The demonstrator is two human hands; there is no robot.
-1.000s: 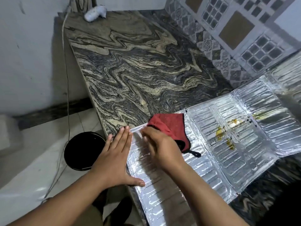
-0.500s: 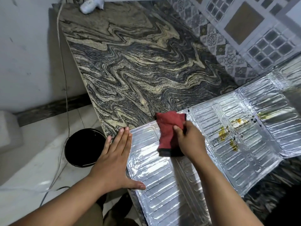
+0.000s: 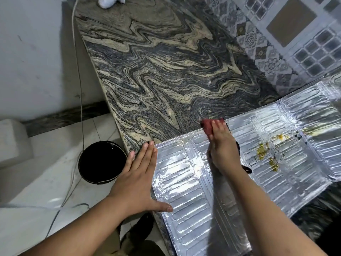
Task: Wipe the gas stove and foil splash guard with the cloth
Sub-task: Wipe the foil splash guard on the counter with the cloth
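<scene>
Cloth (image 3: 209,126) pushed to foil splash guard (image 3: 184,182) far edge, right hand (image 3: 224,150) pressing flat; left hand (image 3: 137,178) spread, anchoring. I judge yellow stains (image 3: 263,152) remain.

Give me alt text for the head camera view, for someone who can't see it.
A person's right hand presses a red cloth onto a foil splash guard lying flat on a marbled stone counter, while the left hand lies flat on its near corner. Yellow stains mark the foil to the right; a black bucket stands on the floor.
</scene>
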